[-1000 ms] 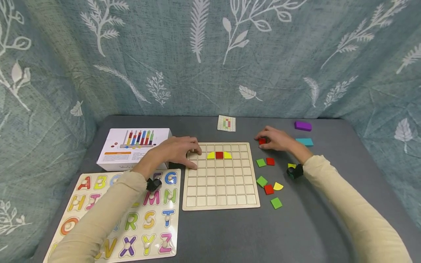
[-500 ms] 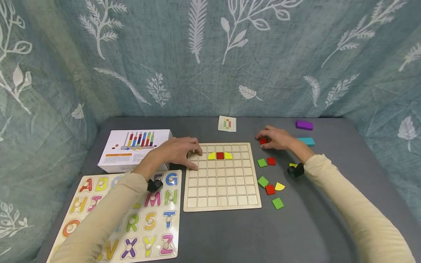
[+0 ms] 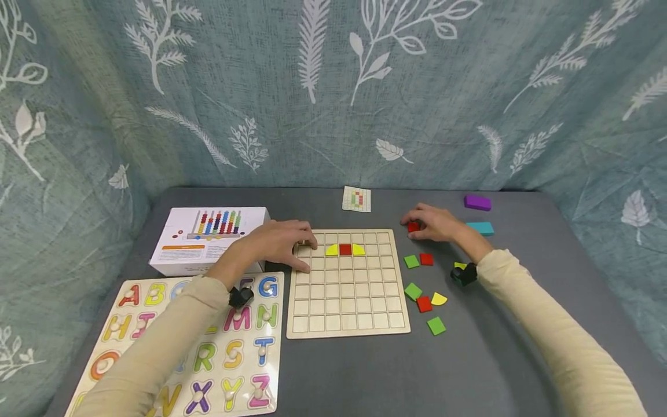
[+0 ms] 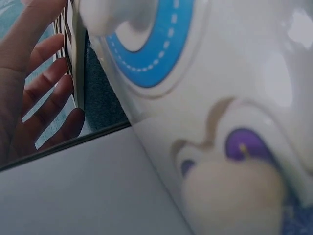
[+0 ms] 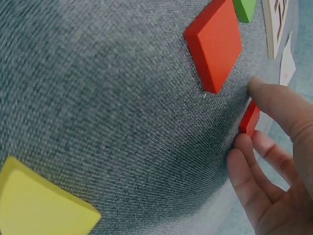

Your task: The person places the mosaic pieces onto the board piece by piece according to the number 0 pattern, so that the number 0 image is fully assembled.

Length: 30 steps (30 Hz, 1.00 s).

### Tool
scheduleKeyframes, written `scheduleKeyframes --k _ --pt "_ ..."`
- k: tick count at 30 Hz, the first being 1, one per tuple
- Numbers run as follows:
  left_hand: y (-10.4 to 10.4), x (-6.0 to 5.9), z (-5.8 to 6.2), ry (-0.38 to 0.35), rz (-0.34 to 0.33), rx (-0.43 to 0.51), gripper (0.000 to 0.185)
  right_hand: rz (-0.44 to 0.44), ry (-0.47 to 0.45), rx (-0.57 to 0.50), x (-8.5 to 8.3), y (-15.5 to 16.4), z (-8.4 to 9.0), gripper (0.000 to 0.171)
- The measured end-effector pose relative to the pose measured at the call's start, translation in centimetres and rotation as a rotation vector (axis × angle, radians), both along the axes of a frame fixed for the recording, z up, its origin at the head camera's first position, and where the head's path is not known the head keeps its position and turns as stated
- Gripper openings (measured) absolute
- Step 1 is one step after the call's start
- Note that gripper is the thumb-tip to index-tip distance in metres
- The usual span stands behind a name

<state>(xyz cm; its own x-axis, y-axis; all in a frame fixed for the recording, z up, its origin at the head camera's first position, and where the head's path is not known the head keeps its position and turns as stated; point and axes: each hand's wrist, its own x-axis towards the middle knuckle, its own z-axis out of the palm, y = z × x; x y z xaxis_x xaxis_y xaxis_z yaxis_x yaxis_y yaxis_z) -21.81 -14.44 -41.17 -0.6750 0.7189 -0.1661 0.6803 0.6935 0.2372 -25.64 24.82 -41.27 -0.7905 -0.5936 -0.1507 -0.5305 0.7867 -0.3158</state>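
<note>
In the head view my left hand (image 3: 283, 243) rests at the left edge of a wooden grid board (image 3: 348, 331), its thumb and fingertips over the outer squares. The left wrist view has those fingers (image 4: 51, 100) spread loosely beside the board. A red square tile (image 3: 345, 249) sits in the grid between two yellow quarter-circle tiles (image 3: 332, 250). Right of the board, my right hand (image 3: 435, 223) pinches another red square tile (image 5: 250, 119) on the table between thumb and fingers. Nearby lie loose green tiles (image 3: 436, 326), red tiles (image 3: 424, 304) and a yellow quarter-circle (image 3: 439, 299).
A pattern card (image 3: 356, 199) lies behind the board. On the left are a white box (image 3: 208, 237) and an alphabet peg puzzle (image 3: 219, 347) under my left forearm. Purple (image 3: 477, 202) and teal (image 3: 480, 228) blocks stand back right, before a leaf-patterned curtain (image 3: 333, 116).
The view shifts slightly with the head. Both hands keep their places, and the tiles on the board and table stay put.
</note>
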Motion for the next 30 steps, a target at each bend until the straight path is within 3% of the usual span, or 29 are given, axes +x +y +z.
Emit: scheduleKeyframes --k 30 --pt "0.07 0.21 0.13 0.002 0.021 -0.02 0.046 -0.005 0.055 0.015 0.17 -0.14 0.01 0.025"
